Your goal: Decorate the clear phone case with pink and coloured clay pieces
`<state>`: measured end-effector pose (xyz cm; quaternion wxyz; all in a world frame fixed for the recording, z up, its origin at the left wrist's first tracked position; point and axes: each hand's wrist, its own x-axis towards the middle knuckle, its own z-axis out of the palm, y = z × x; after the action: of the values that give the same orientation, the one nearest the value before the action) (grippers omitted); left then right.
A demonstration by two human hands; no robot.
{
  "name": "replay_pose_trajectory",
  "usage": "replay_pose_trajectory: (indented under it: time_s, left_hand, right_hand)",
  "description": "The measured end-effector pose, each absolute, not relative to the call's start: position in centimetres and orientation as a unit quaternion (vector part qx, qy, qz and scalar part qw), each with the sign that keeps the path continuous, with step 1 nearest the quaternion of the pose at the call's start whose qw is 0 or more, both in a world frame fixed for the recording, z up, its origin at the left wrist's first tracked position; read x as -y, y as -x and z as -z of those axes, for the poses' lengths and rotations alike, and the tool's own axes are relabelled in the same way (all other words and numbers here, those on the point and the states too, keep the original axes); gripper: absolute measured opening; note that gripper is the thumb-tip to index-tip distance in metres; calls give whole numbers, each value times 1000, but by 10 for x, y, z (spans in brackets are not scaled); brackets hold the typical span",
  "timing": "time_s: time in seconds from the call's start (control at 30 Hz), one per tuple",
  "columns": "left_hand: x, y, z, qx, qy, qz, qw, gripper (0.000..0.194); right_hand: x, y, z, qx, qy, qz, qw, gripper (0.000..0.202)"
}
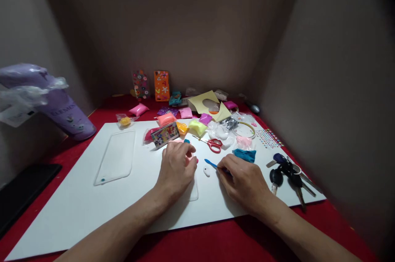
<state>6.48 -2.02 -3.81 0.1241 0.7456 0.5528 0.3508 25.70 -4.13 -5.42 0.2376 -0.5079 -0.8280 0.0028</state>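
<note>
My right hand [242, 179] is closed around a thin blue modelling tool [210, 163], its flat tip pointing left just above the white board [123, 216]. Below that tip lies a small white teardrop-shaped piece [206, 171]. My left hand [177, 165] rests over a clear phone case [194, 194], fingers bent and a gap showing between thumb and forefinger. Its palm hides most of this case. Bits of pink and a teal blob [187, 141] show around the fingers. Farther left, a second clear phone case [115, 157] lies flat, with a dark dot near its lower corner.
Red-handled scissors [214, 145], clay packets such as a yellow one [197, 127], and a tape roll [246, 129] lie behind my hands. Keys [288, 173] sit at right beside bead stickers [268, 138]. A purple bottle [68, 109] leans at left; decorated cases [162, 85] stand behind.
</note>
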Motion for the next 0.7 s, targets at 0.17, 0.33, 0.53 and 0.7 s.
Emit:
replay_pose_trajectory:
  time_s: [0.17, 0.33, 0.53, 0.7]
  left_hand:
    - [21, -65, 36, -537, -761, -342, 127, 21]
    - [23, -67, 35, -529, -767, -339, 126, 25]
    - [23, -68, 39, -521, -773, -337, 131, 24]
    - [25, -68, 38, -520, -771, -337, 145, 21]
  right_hand:
    - [41, -255, 54, 818, 513, -29, 259, 13]
    - [36, -264, 36, 784, 529, -69, 318, 16]
    - [26, -295, -6, 688, 598, -53, 407, 10]
    - [-5, -315, -18, 687, 651, -24, 322, 16]
